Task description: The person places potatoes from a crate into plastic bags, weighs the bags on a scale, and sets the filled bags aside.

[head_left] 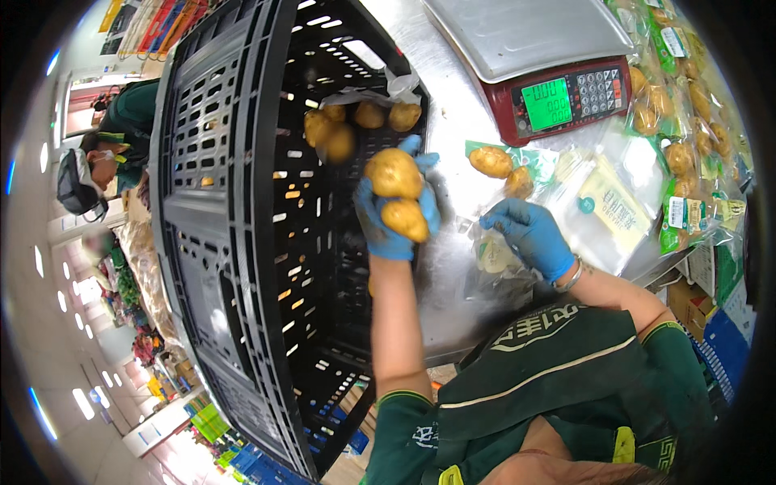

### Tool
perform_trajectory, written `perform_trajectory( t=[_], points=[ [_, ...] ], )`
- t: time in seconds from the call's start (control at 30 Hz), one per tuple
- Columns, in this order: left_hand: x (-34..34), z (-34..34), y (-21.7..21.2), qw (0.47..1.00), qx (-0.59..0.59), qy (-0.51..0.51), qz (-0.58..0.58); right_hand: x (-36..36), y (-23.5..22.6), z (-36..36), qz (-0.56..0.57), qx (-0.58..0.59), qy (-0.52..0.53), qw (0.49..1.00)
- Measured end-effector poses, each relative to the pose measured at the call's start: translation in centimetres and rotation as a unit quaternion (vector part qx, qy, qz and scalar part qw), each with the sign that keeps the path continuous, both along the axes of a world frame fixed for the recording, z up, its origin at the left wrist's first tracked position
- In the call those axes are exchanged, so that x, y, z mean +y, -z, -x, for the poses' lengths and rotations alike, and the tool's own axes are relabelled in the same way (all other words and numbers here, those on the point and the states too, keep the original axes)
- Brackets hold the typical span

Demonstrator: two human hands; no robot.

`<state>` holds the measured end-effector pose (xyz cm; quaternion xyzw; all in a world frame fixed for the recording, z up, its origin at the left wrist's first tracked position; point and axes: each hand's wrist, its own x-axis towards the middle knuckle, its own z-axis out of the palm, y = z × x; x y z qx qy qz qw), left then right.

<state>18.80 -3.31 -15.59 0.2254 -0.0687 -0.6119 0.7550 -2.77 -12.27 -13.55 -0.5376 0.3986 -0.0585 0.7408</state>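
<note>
My left hand [388, 242], in a blue glove, is closed around two potatoes: a large one [394, 173] and a smaller one [404, 220]. It hovers at the right side of a tall black plastic crate [214, 174]. Inside the crate, loose potatoes [369, 115] lie at the far end, one of them blurred. My right hand [535, 238], gloved in blue too, pinches the edge of a clear plastic bag [495, 257] over the metal table [440, 279]. Just beyond it, two potatoes [491, 162] rest on a bag with green print.
A red scale [558, 101] with a steel pan [529, 32] and lit green display stands at the far right. Flat clear bags [610, 202] lie beside my right hand. Bagged potatoes [683, 158] line the right edge. Another person [121, 129] is beyond the crate.
</note>
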Motion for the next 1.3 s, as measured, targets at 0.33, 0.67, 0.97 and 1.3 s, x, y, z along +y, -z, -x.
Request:
perform_trajectory(
  t=[0.33,0.67,0.97,1.3],
  points=[
    [5.9,9.4,-1.6,0.969,0.17,0.17,0.053,0.8,-0.7,0.4,-0.03,-0.111,0.045,0.992],
    [2.9,16.6,-2.2,0.921,-0.258,-0.105,-0.273,1.8,-0.7,3.5,0.153,-0.064,0.002,0.986],
    [5.2,14.0,-14.0,0.596,-0.723,-0.327,-0.121,-16.8,-9.8,-4.7,0.446,-0.283,-0.035,0.848],
    [6.9,9.8,-4.5,0.786,-0.497,-0.104,-0.353,-21.9,-23.0,-7.0,0.487,-0.079,-0.113,0.862]
  ],
)
